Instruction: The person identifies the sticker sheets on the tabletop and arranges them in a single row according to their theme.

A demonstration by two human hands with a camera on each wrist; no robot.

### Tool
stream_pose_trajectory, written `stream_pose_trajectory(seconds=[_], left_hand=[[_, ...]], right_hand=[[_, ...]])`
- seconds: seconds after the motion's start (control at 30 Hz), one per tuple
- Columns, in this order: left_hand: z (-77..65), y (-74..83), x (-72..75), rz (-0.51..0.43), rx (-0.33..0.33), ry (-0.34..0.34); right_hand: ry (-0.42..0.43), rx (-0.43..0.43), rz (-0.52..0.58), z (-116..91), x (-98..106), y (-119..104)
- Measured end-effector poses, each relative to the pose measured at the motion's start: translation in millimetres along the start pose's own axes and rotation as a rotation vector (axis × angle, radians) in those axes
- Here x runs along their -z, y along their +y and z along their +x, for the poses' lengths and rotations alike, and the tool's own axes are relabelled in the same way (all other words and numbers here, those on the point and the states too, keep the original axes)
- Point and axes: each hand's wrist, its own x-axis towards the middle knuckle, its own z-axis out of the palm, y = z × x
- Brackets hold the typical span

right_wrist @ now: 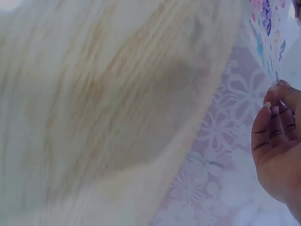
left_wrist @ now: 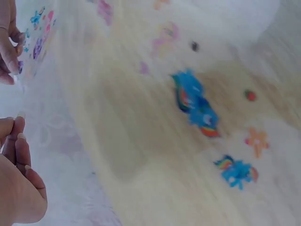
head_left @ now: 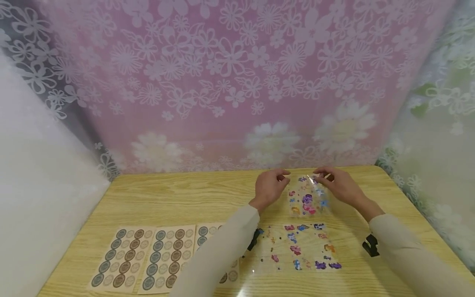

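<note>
A clear sticker sheet [head_left: 307, 202] with colourful cartoon ponies hangs upright between my hands above the back of the table. My left hand [head_left: 270, 185] pinches its upper left corner; in the left wrist view, the thumb and index fingertips of that hand [left_wrist: 21, 179] meet. The right hand [head_left: 340, 185] pinches the upper right part between thumb and forefinger, and the same pinch by this hand [right_wrist: 282, 136] shows in the right wrist view. Below the raised sheet, more clear pony stickers [head_left: 295, 249] lie flat on the table.
To the left lie several cream sheets of round stickers [head_left: 166, 258], one partly hidden by my left sleeve [head_left: 219, 251]. The wood-grain table [head_left: 178, 194] meets a pink floral curtain [head_left: 222, 103] at its back edge.
</note>
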Motion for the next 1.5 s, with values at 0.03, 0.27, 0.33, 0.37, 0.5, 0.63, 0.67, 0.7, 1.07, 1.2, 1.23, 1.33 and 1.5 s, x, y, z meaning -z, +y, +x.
stream_pose_trajectory(seconds=[0.03, 0.27, 0.33, 0.37, 0.5, 0.63, 0.67, 0.7, 1.07, 1.2, 1.23, 1.33, 1.5], left_hand=[[0.0, 3.8, 1.3, -0.002, -0.012, -0.01], [-5.7, 26.4, 0.1, -0.002, -0.015, -0.096], [-8.4, 32.9, -4.8, 0.009, -0.014, -0.11], [-10.1, 36.6, -7.8, 0.015, -0.01, -0.114], [-19.4, 52.2, -23.8, 0.031, 0.024, -0.111], [-29.4, 64.5, -40.1, 0.017, 0.048, -0.116], [-31.7, 67.1, -43.6, 0.012, 0.049, -0.122], [-33.7, 69.3, -47.0, 0.005, 0.052, -0.13], [-45.1, 82.4, -77.2, 0.056, 0.055, -0.176], [-46.6, 82.7, -83.5, 0.12, 0.04, -0.181], [-46.7, 82.3, -85.0, 0.152, 0.016, -0.183], [-48.4, 81.4, -90.4, 0.264, -0.077, -0.186], [-52.5, 82.4, -97.9, 0.434, -0.217, -0.174]], right_hand=[[-0.001, 0.005, 0.0, -3, 3, 0], [-0.015, 0.01, -0.028, -27, 29, -3], [-0.025, 0.001, -0.038, -35, 36, -3], [-0.03, -0.003, -0.042, -39, 40, -2], [-0.051, -0.018, -0.044, -58, 51, 2], [-0.06, -0.025, -0.039, -77, 58, 11], [-0.063, -0.029, -0.037, -82, 59, 13], [-0.068, -0.032, -0.032, -87, 60, 16], [-0.133, -0.038, 0.024, -117, 59, 43], [-0.126, -0.035, 0.009, -120, 56, 47], [-0.123, -0.035, 0.008, -121, 55, 47], [-0.125, -0.018, 0.006, -122, 55, 50], [-0.15, 0.002, 0.025, -125, 54, 55]])
